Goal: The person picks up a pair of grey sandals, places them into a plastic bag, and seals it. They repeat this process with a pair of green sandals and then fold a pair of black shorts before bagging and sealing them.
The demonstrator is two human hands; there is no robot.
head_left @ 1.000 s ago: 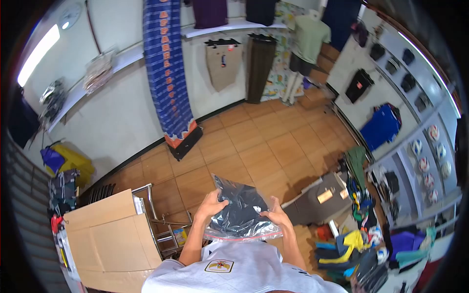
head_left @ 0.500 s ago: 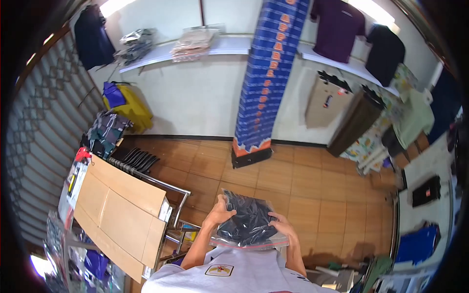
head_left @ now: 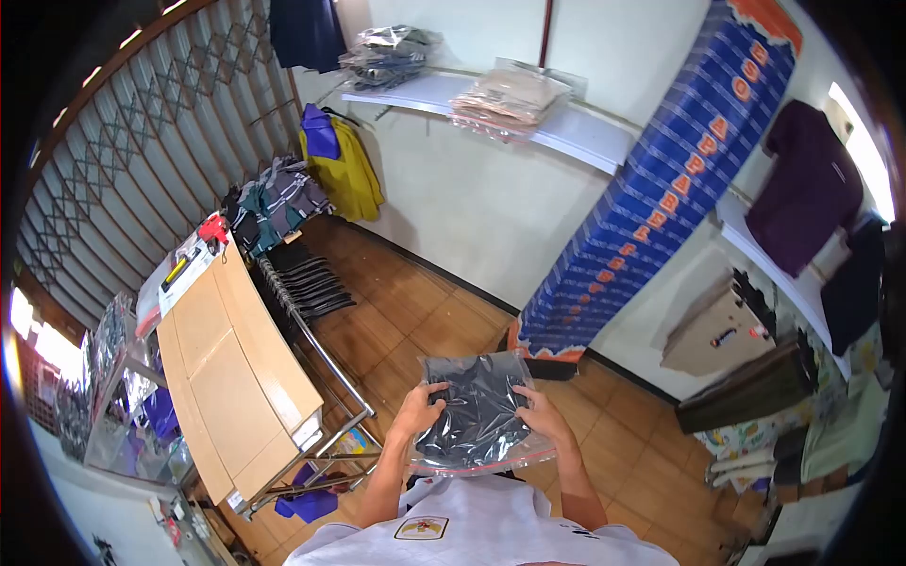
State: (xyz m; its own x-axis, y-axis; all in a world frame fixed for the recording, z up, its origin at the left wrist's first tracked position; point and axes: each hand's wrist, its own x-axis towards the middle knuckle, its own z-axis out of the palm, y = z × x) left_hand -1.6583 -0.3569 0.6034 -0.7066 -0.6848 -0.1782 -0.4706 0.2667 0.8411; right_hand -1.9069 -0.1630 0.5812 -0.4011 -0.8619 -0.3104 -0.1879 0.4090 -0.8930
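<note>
In front of my chest I hold a clear plastic bag (head_left: 477,420) with dark folded fabric inside. A red strip runs along the bag's edge nearest me. My left hand (head_left: 418,411) grips its left side, thumb on top and the other fingers partly hidden. On the opposite side my right hand (head_left: 542,415) grips it the same way. The bag lies roughly flat between both hands, above the tiled floor.
To the left, a cardboard sheet (head_left: 231,358) lies over a metal rack (head_left: 326,363) with black hangers (head_left: 311,283). Ahead, a wall shelf (head_left: 585,137) carries bagged clothes (head_left: 514,99). A blue lettered pillar (head_left: 651,208) stands right of it, with hanging garments (head_left: 722,330) beyond.
The view has turned left, so the pillar and shelves sit further right and the cardboard-topped rack shows more fully. Both hands still hold the bag, which now looks flatter and more spread out.
</note>
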